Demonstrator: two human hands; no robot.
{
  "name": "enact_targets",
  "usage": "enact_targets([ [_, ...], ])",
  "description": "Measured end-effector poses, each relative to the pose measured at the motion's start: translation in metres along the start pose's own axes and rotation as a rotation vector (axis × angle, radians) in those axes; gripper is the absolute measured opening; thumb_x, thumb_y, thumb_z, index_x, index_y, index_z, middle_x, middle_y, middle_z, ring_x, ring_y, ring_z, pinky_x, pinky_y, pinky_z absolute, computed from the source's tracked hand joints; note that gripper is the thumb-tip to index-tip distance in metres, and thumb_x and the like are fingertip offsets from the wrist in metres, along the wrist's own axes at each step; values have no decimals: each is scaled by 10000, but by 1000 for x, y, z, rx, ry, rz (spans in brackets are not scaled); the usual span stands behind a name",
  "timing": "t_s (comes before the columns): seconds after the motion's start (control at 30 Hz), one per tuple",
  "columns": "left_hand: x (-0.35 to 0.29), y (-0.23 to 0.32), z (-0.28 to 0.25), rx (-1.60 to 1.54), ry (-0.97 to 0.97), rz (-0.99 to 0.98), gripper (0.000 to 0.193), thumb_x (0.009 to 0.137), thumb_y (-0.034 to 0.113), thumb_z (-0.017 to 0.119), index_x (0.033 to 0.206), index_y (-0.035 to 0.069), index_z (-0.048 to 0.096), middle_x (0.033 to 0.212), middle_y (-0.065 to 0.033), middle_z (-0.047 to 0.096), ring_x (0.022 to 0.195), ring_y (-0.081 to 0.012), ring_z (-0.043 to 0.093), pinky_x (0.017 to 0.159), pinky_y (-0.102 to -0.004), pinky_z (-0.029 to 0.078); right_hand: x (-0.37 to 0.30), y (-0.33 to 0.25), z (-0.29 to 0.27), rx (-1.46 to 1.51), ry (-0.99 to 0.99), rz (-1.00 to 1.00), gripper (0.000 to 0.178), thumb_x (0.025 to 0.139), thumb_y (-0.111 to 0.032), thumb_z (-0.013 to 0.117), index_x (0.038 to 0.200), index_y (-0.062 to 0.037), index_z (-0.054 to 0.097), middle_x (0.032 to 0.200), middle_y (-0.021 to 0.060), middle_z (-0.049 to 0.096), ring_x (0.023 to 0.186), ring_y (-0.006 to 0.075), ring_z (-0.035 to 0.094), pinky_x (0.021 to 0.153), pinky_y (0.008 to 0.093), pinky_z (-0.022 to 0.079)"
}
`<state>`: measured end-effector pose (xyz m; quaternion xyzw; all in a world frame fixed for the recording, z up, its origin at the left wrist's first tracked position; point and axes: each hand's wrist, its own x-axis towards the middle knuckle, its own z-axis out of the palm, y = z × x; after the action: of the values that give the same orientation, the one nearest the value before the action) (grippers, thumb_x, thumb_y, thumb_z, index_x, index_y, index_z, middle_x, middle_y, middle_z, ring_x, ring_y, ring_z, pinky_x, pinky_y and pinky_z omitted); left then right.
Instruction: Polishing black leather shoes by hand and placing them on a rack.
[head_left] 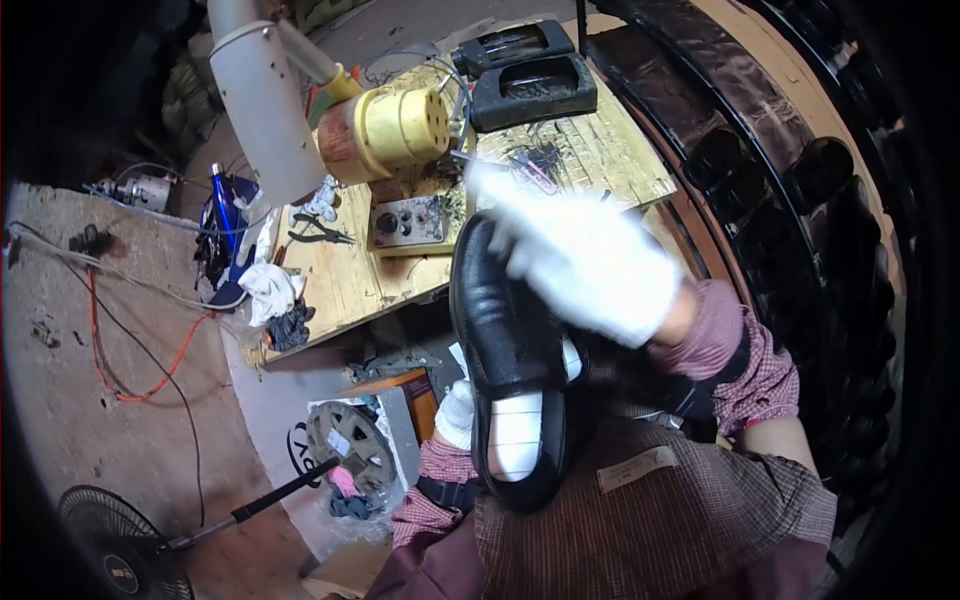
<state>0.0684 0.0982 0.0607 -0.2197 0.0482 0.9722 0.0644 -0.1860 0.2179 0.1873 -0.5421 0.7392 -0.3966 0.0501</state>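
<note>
A black leather shoe (505, 330) is held upright in front of me, toe pointing away and its opening toward my body. My left hand (456, 413), in a white glove, is closed on the left side of the shoe; its fingers are largely hidden. Something white with dark cross lines (516, 437) shows inside the opening. My right hand (585, 255), also white-gloved and somewhat blurred, is over the toe's right side. Its fingers are closed on a slim tool with a thin grey tip (461, 155); most of that tool is hidden.
On the wooden bench (345, 305) stand a yellow perforated cylinder (405, 132), a knobbed control box (408, 222), pliers (320, 235) and black trays (535, 90). White cloth (268, 290) lies at its left. A fan (125, 545) is lower left; black shoes (820, 170) line the right.
</note>
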Motion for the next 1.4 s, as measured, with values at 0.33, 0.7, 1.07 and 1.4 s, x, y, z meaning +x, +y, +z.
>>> enact_targets([
  [0.33, 13, 6, 15, 175, 107, -5, 605, 954, 359, 745, 1408, 24, 526, 1287, -183, 619, 1103, -316, 626, 957, -449, 500, 7, 10, 0, -26, -102, 21, 786, 886, -36, 647, 1614, -131, 369, 899, 170, 720, 780, 341, 731, 780, 406, 609],
  [0.7, 28, 9, 21, 386, 208, -18, 409, 988, 303, 688, 1251, 4, 594, 1057, -173, 670, 845, -289, 661, 711, -398, 534, 16, -9, -11, -127, -473, 64, 768, 880, -36, 624, 1610, -119, 401, 970, 153, 751, 877, 325, 758, 800, 396, 614],
  [1.07, 38, 9, 23, 777, 445, 36, 349, 1065, 281, 575, 1163, -48, 638, 878, -184, 702, 673, -291, 711, 514, -366, 586, 19, 7, -2, 269, -582, -22, 763, 853, -81, 704, 1578, -163, 482, 936, 69, 774, 898, 207, 752, 901, 331, 579],
  [1.4, 5, 81, -17, -198, -286, -83, 536, 987, 461, 643, 1270, 8, 601, 1157, -113, 633, 1038, -272, 577, 921, -404, 491, -37, 195, 60, -499, 114, 79, 689, 880, -26, 683, 1539, -104, 499, 1413, 207, 635, 1289, 428, 604, 1148, 480, 458],
])
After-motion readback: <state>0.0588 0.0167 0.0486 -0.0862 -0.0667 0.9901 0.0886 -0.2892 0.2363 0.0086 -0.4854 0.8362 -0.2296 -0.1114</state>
